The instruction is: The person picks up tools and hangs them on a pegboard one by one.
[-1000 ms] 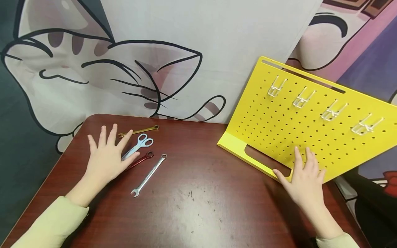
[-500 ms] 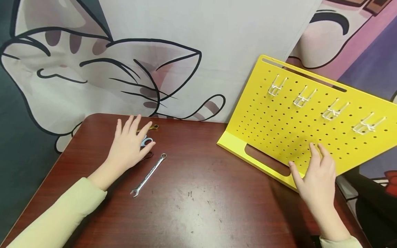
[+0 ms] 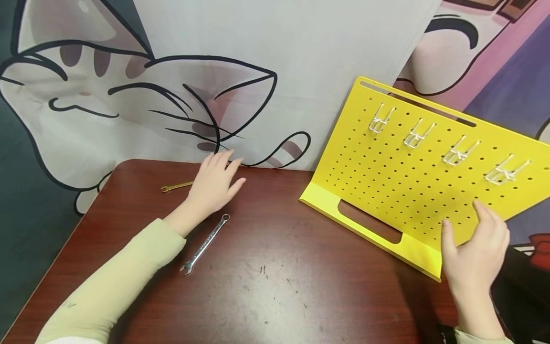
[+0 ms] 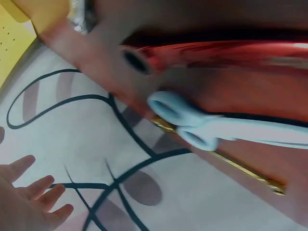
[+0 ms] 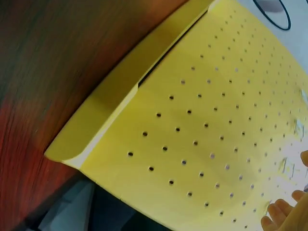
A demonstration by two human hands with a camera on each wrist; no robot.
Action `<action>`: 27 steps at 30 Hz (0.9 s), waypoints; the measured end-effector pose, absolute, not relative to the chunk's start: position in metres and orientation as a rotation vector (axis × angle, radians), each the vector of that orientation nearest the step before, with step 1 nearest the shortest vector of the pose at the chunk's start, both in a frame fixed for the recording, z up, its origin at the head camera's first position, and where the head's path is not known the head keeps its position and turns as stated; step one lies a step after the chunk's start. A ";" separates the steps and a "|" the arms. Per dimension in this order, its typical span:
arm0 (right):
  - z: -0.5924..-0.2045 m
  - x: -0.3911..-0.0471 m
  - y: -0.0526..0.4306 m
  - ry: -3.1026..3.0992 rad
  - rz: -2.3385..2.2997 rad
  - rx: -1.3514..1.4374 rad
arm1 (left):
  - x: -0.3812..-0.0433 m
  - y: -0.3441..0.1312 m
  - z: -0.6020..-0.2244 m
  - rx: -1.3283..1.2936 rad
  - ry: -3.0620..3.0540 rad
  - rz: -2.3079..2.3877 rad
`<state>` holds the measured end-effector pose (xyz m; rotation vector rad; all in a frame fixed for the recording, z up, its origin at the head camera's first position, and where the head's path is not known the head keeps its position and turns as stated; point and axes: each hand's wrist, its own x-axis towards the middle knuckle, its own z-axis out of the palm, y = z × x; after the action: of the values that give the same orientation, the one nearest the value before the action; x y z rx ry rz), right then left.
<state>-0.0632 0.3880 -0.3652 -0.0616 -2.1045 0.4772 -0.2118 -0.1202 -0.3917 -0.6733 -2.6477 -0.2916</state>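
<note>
My left hand hovers with spread fingers over the far left of the table, holding nothing. Beneath it in the head view, part of a gold wrench shows; light-blue scissors and a red wrench are hidden there but appear in the left wrist view. A silver combination wrench lies closer to me. At the right, my right hand is raised, empty, its thumb apart from the fingers, overlapping the lower right corner of a yellow pegboard.
Four white wire hooks, several in a row, project from the pegboard's upper part, one of them a hook near the middle. The board leans back on its base lip. Behind the brown table hangs a cat-printed wall cloth.
My left hand has swept rightward across the tools, uncovering the gold wrench's left end. My right hand has shifted right, away from the pegboard's base. The tools and board stay in place.
</note>
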 end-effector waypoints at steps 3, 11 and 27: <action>-0.364 -0.060 0.394 -2.074 0.481 -0.124 | -0.220 -0.105 -0.387 -0.716 -2.618 -0.287; -0.363 -0.051 0.416 -2.044 0.522 -0.353 | -0.237 -0.063 -0.380 -0.749 -2.629 -0.447; -0.378 -0.047 0.442 -1.944 0.613 -0.668 | -0.257 0.011 -0.408 -0.661 -2.654 -1.067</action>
<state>-0.0475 0.4420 -0.3780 -0.6678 -1.9435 0.6126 -0.2566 0.0107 -0.4082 -0.6611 -2.6541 -1.0667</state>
